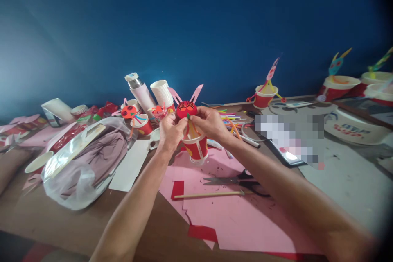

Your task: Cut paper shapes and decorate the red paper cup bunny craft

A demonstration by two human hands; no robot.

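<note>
Between my two hands is a red paper face (186, 109) with drawn black eyelashes, orange eyes and two long pink ears standing up. My left hand (171, 131) is closed, its thumb and fingers pinching the face's lower left edge. My right hand (211, 123) pinches the lower right edge, close by a small green piece at the bottom. Right below the face is a red and white paper cup (196, 148), with yellow-orange strips rising at its mouth. My fingers partly hide the join between strips and face. Whether the cup rests on the pink paper (215, 221) I cannot tell.
Black-handled scissors (227, 180) and a thin wooden stick (208, 195) lie on the pink paper. At left are a plastic bag (76, 188), a white card (130, 166), a flask (141, 92) and stacked cups (160, 90). A phone (290, 156) lies at right; finished cup figures (264, 96) stand behind.
</note>
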